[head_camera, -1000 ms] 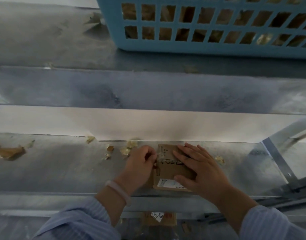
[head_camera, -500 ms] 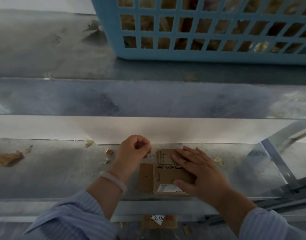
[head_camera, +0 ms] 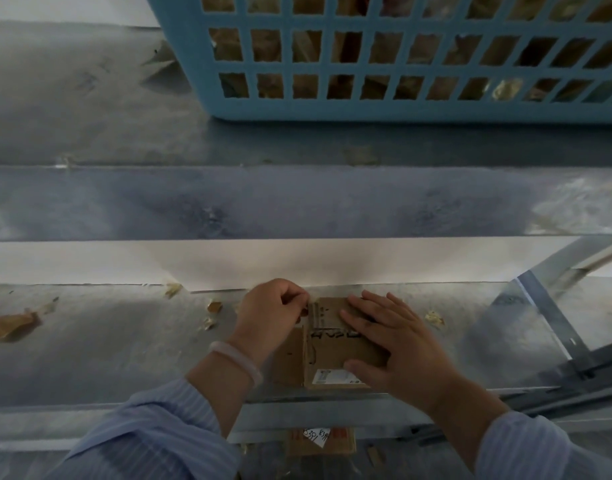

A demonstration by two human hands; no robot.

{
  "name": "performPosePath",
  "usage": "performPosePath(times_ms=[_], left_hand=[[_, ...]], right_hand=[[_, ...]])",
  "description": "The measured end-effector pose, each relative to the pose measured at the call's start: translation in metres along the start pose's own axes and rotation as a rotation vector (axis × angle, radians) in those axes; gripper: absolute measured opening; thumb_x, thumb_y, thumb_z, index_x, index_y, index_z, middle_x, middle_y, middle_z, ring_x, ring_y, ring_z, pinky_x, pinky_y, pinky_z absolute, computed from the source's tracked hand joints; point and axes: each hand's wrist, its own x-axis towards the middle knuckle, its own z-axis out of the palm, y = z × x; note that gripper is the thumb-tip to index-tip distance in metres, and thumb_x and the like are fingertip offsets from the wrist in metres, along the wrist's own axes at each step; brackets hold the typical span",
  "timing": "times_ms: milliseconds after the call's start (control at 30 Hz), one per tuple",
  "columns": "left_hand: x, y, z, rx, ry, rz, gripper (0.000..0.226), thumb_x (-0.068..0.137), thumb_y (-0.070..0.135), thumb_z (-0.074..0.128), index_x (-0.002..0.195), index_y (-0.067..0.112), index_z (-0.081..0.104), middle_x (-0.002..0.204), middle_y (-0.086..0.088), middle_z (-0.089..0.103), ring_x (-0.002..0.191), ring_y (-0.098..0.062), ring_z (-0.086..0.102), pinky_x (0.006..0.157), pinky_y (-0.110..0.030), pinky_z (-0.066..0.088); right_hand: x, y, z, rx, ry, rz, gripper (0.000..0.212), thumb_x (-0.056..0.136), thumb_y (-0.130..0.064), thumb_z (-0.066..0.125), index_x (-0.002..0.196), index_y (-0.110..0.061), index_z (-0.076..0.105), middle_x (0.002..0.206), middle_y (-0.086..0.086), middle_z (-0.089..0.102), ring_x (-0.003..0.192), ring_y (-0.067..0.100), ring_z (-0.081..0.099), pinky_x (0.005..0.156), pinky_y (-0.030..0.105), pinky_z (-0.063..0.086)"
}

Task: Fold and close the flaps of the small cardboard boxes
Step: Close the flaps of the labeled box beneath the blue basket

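Head camera: a small cardboard box (head_camera: 329, 348) lies flat near the front edge of a metal bench (head_camera: 107, 341). The right hand (head_camera: 401, 344) is spread across the box's top, fingers straight and pressing down. The left hand (head_camera: 273, 317), a pale bracelet (head_camera: 235, 358) at its wrist, is curled at the box's far left corner and appears to pinch the edge there, though the dim view leaves that unclear. One flap (head_camera: 289, 362) lies open to the box's left. Torn scraps (head_camera: 214, 306) dot the bench. A blue basket (head_camera: 367, 109) stands on the level behind.
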Motion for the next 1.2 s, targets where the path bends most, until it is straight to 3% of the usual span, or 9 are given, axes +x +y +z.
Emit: performPosePath(times_ms=[167,300,367,500,633,833,933,1067,1200], left_hand=[[0.003,0.002,0.006,0.047,0.006,-0.014,0.016,0.094,0.016,0.052,0.080,0.022,0.057,0.080,0.004,0.067,0.069,-0.006,0.067,0.068,-0.034,0.059],[0.009,0.003,0.011,0.035,0.045,-0.085,0.017,0.096,0.015,0.047,0.082,0.020,0.055,0.082,0.002,0.065,0.069,-0.009,0.065,0.056,-0.020,0.054],[0.010,-0.001,0.013,0.007,0.048,-0.082,0.017,0.095,0.014,0.051,0.080,0.022,0.056,0.080,0.000,0.065,0.071,-0.013,0.065,0.061,-0.028,0.057],[0.007,-0.009,0.008,-0.213,-0.028,-0.147,0.010,0.088,0.009,0.063,0.082,0.017,0.066,0.081,-0.004,0.070,0.078,-0.017,0.069,0.074,-0.037,0.059],[0.008,-0.009,-0.011,-0.697,-0.186,-0.385,0.016,0.090,0.016,0.062,0.088,0.002,0.069,0.088,-0.012,0.073,0.087,-0.023,0.070,0.080,-0.040,0.057],[0.014,0.000,0.000,-0.576,-0.267,-0.350,0.013,0.090,0.011,0.062,0.101,0.005,0.061,0.089,-0.016,0.069,0.083,-0.028,0.068,0.081,-0.043,0.057],[0.016,-0.002,-0.003,-0.526,-0.341,-0.323,0.014,0.094,0.009,0.055,0.093,0.001,0.067,0.086,-0.016,0.071,0.082,-0.024,0.069,0.079,-0.036,0.058],[0.018,-0.004,0.002,-0.474,-0.280,-0.313,0.014,0.093,0.007,0.056,0.089,-0.002,0.066,0.081,-0.016,0.071,0.074,-0.021,0.071,0.069,-0.031,0.059],[0.018,-0.012,0.012,-0.064,-0.166,-0.107,0.013,0.090,0.006,0.060,0.080,0.009,0.066,0.071,-0.003,0.068,0.061,-0.011,0.068,0.057,-0.019,0.054]], right_hand=[[0.000,0.000,0.001,-0.004,-0.015,-0.001,0.069,0.078,-0.069,0.053,0.139,-0.038,0.047,0.149,-0.017,0.038,0.142,0.004,0.025,0.120,0.039,0.017],[0.000,0.000,0.000,0.000,0.000,-0.012,0.068,0.078,-0.069,0.052,0.137,-0.037,0.050,0.148,-0.015,0.041,0.141,0.006,0.028,0.119,0.038,0.017],[0.001,0.000,0.001,0.003,0.008,-0.015,0.068,0.078,-0.069,0.052,0.137,-0.036,0.051,0.147,-0.014,0.042,0.141,0.007,0.030,0.119,0.039,0.018],[0.000,0.002,0.001,0.009,0.008,-0.025,0.068,0.079,-0.069,0.053,0.138,-0.036,0.050,0.148,-0.014,0.041,0.141,0.007,0.029,0.119,0.038,0.017],[0.000,0.002,0.002,-0.002,0.007,-0.026,0.068,0.079,-0.069,0.052,0.138,-0.036,0.049,0.149,-0.014,0.041,0.141,0.006,0.028,0.119,0.036,0.015],[0.000,0.003,0.001,0.010,-0.004,-0.013,0.068,0.079,-0.070,0.051,0.138,-0.037,0.049,0.148,-0.014,0.041,0.142,0.006,0.028,0.119,0.037,0.016],[0.000,0.002,0.000,0.005,-0.019,-0.011,0.069,0.080,-0.072,0.048,0.139,-0.037,0.048,0.149,-0.015,0.039,0.142,0.006,0.026,0.120,0.038,0.016],[0.001,0.002,0.000,0.000,-0.030,-0.012,0.069,0.079,-0.070,0.051,0.139,-0.037,0.048,0.150,-0.015,0.038,0.143,0.004,0.024,0.120,0.039,0.016],[0.001,0.003,0.000,0.004,-0.020,-0.014,0.069,0.078,-0.069,0.054,0.139,-0.037,0.049,0.149,-0.015,0.039,0.143,0.005,0.025,0.119,0.040,0.018]])
